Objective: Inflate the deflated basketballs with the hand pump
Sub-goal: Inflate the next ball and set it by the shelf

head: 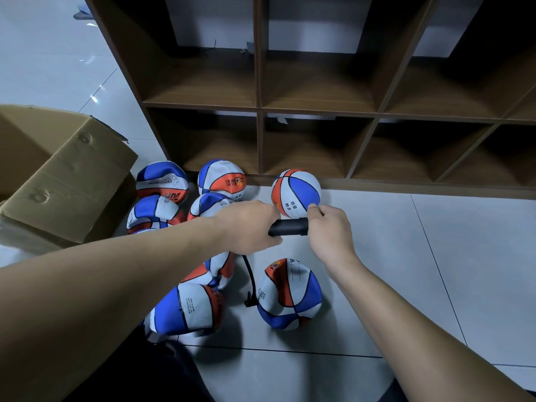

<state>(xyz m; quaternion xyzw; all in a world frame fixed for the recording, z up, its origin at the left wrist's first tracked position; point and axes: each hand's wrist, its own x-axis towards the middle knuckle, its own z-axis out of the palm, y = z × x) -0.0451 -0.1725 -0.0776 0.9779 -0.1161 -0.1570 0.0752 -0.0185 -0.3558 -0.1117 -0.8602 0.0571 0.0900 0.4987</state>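
Both hands hold a black hand pump [290,226] level above the floor. My left hand [249,224] grips its left end and my right hand [327,227] is closed on its right end. A thin black hose [249,278] hangs from the pump down to a crumpled, deflated red, white and blue basketball [290,297] on the tiles. A round, firm-looking ball [295,192] rests against the shelf base behind the pump. Several flat balls [162,181] lie in a heap to the left, partly hidden by my left arm.
A dark wooden cubby shelf [259,108] with open compartments stands along the back. An open cardboard box [58,175] sits at the left, next to the heap. Grey floor tiles [435,271] stretch to the right.
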